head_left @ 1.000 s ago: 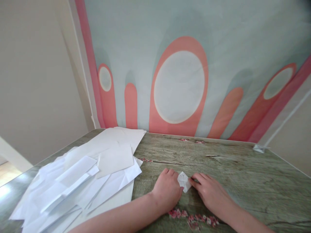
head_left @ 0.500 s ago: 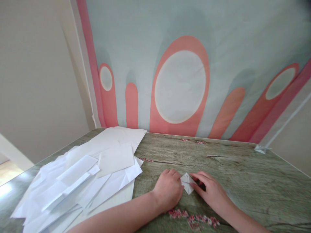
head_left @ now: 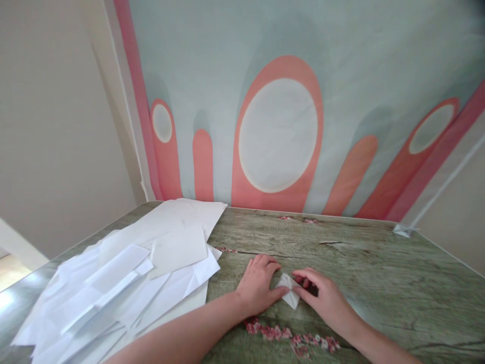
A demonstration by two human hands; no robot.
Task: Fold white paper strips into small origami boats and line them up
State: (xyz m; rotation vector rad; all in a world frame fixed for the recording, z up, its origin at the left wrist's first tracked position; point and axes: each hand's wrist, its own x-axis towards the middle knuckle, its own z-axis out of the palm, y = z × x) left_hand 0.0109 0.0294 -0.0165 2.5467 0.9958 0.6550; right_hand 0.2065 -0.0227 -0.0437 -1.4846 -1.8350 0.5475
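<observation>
A small white piece of folded paper (head_left: 290, 296), diamond-shaped with creases meeting near its middle, lies on the table between my hands. My left hand (head_left: 259, 284) is palm down to its left, fingers stretched out and the thumb apart, its tip resting on the paper's left side. On the right, my right hand (head_left: 322, 296) has the paper's right edge between thumb and forefinger, with the other fingers curled. The fingertips cover part of the paper's edges.
A spread pile of white paper sheets (head_left: 178, 250), some creased, covers the table's left side. The wood-patterned table (head_left: 364, 268) has printed pink flowers. A patterned backdrop (head_left: 220, 65) stands behind it. At the far right corner sits a small whitish object (head_left: 402, 230).
My left hand has opened from a curled shape, its fingers reaching forward and the thumb now on the paper. The paper has turned slightly. My right hand keeps its pinch.
</observation>
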